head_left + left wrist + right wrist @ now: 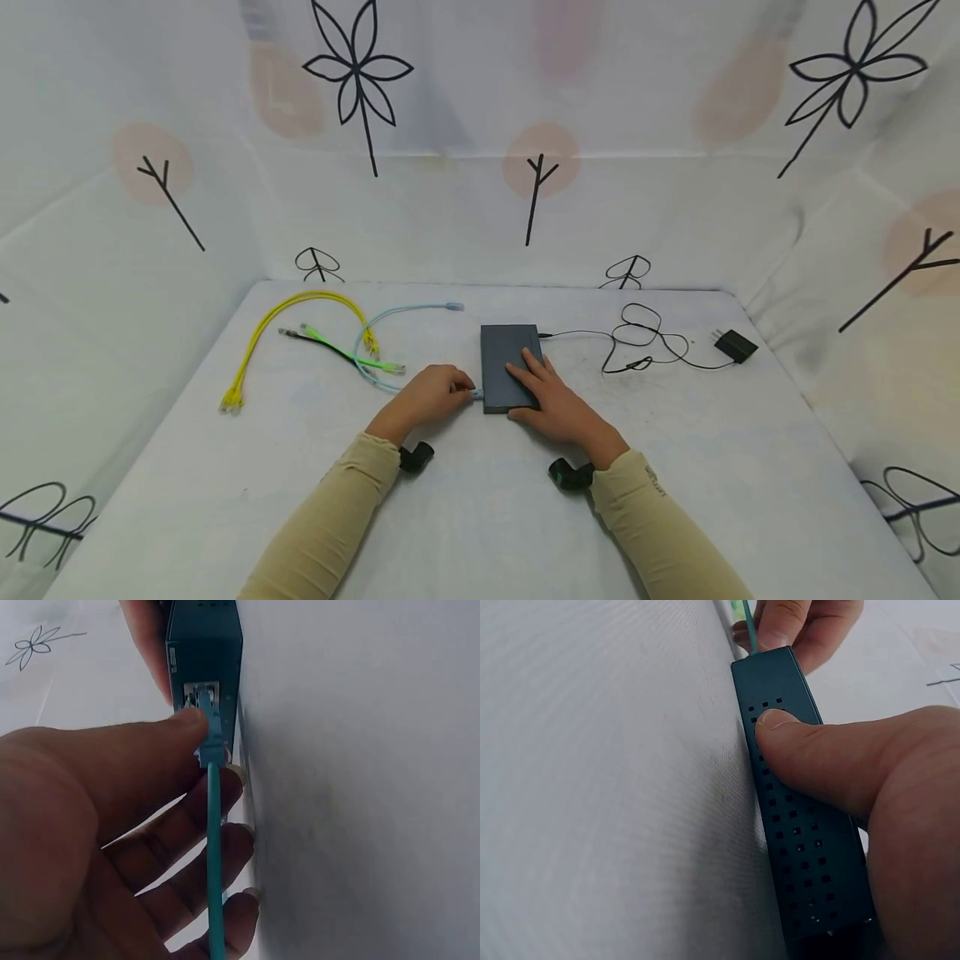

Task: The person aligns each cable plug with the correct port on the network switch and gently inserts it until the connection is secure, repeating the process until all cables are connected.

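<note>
A dark grey network switch box (504,358) lies flat on the white table. My left hand (433,393) is at its left side, thumb and index finger pinching the plug (212,739) of a light blue network cable (372,379). The plug's front is at a port in the switch's side; how deep it sits I cannot tell. My right hand (562,404) rests on the switch with fingers spread over its top and right edge. In the right wrist view, its thumb (810,746) presses the perforated near side.
Yellow cables (258,337) curve at the left, beside a green cable (337,348) and a black cable (330,342). The blue cable's free plug (454,307) lies behind. A thin black cord (611,333) runs from the switch's right side to a power adapter (735,346).
</note>
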The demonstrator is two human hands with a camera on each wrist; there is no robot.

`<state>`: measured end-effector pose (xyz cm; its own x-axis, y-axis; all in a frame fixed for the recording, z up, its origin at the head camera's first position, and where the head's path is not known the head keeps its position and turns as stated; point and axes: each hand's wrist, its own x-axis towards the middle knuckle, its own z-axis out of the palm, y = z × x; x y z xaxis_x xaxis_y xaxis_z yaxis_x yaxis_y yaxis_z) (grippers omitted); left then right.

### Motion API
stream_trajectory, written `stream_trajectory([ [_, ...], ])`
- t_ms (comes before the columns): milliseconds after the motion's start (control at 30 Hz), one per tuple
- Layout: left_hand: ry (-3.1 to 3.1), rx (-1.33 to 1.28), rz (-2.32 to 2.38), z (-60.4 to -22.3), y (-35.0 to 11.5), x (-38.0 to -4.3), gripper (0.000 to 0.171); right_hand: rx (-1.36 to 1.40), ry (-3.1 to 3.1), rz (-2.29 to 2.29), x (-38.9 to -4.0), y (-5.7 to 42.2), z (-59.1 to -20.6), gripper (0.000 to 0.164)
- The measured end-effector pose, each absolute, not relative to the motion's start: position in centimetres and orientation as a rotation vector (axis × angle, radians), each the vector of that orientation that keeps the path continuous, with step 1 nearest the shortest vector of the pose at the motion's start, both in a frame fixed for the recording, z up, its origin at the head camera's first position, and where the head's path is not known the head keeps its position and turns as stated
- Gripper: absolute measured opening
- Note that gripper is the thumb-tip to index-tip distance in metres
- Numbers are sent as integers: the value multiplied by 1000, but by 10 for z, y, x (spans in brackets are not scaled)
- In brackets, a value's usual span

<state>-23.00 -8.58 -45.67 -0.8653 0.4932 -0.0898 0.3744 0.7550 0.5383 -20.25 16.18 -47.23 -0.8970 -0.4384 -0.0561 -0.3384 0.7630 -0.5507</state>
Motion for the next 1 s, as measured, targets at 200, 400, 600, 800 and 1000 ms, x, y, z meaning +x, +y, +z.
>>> stream_trajectory([
  [200, 2750, 611, 752, -458, -95, -232, 12, -625, 2785, -803, -203, 160, -473, 74],
  [400, 2750, 627, 748, -460, -99, -233, 8, -627, 2782, -799, -203, 159, -474, 74],
  [600, 2761, 699, 750, -461, -98, -232, 5, -608, 2786, -798, -204, 161, -475, 74],
  [800, 2766, 698, 735, -462, -95, -231, 6, -614, 2804, -788, -205, 161, -477, 75],
  [1000, 2769, 701, 730, -463, -92, -232, 8, -607, 2816, -775, -205, 161, -475, 75],
])
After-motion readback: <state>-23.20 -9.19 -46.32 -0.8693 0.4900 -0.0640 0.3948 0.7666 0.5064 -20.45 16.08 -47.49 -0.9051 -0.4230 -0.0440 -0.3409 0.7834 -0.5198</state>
